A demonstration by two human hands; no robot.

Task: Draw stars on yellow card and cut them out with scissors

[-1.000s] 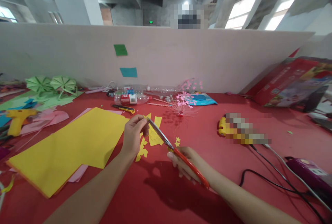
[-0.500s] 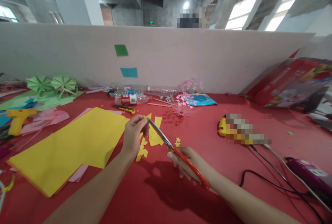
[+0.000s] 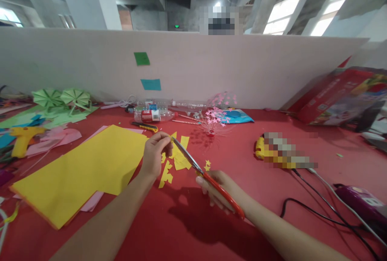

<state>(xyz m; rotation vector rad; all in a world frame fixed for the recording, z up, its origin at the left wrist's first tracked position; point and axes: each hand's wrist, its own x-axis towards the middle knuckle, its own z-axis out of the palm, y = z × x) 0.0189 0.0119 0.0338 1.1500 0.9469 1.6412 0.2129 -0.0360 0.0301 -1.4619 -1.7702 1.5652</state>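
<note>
My right hand point(image 3: 219, 190) grips red-handled scissors point(image 3: 208, 180) whose metal blades point up and left. At the blade tips my left hand point(image 3: 155, 154) pinches a small yellow paper piece point(image 3: 172, 140), too small to make out in shape. Below the hands, yellow paper scraps point(image 3: 178, 158) and a small yellow star point(image 3: 207, 165) lie on the red table point(image 3: 187, 228). A large yellow paper sheet point(image 3: 81, 170) lies to the left of my left hand.
Plastic bottles point(image 3: 152, 115), a yellow utility knife point(image 3: 144, 126) and a pink star decoration point(image 3: 213, 117) stand behind the hands by a white partition. Green paper fans point(image 3: 62, 97) and a yellow glue gun point(image 3: 22, 138) lie left. Black cables point(image 3: 314, 208), a purple device point(image 3: 359, 200) and a red box point(image 3: 338, 95) are right.
My left hand has shifted very slightly at the scissor tips. Little else has moved.
</note>
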